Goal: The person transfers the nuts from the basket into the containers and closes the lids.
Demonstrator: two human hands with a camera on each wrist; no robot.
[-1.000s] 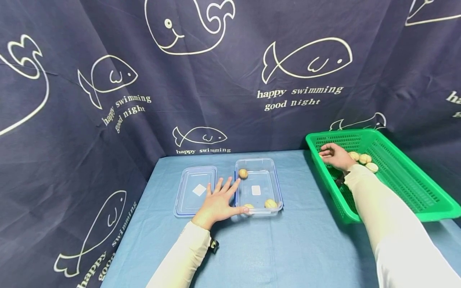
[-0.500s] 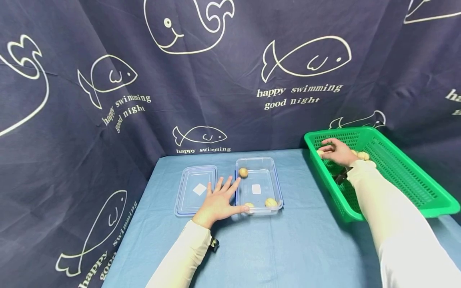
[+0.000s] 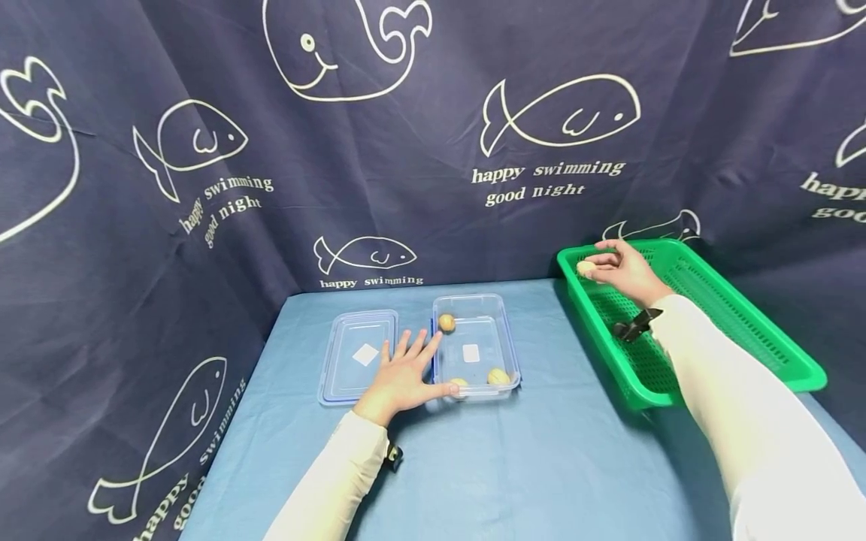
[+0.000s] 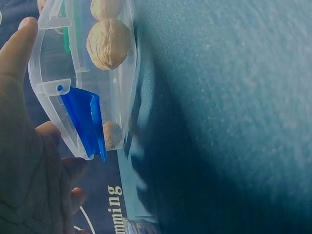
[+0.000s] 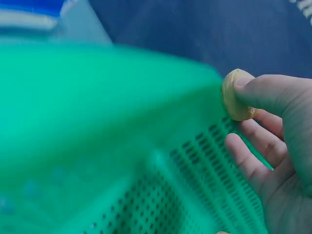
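My right hand (image 3: 631, 272) pinches a walnut (image 3: 585, 268) between thumb and fingers, up at the back left corner of a green plastic basket (image 3: 764, 319). In the right wrist view the thumb lies across that walnut (image 5: 236, 95), close to the basket rim. My left hand (image 3: 401, 379) spreads its fingers along the left side of a clear plastic box (image 3: 509, 330), its thumb at the front corner. Inside the box lie a walnut (image 3: 446, 322) at the back left, another walnut (image 3: 498, 376) at the front right and one more by the thumb.
A clear lid (image 3: 357, 361) with a blue edge lies flat left of the box, partly behind the left hand. One blue side clip (image 4: 87, 119) of the box hangs down. A dark printed curtain (image 3: 379, 180) rises behind the blue tablecloth (image 3: 487, 466).
My right hand has risen from inside the basket toward its back left rim with a walnut in its fingers. The left hand stays at the box. The head view has shifted slightly.
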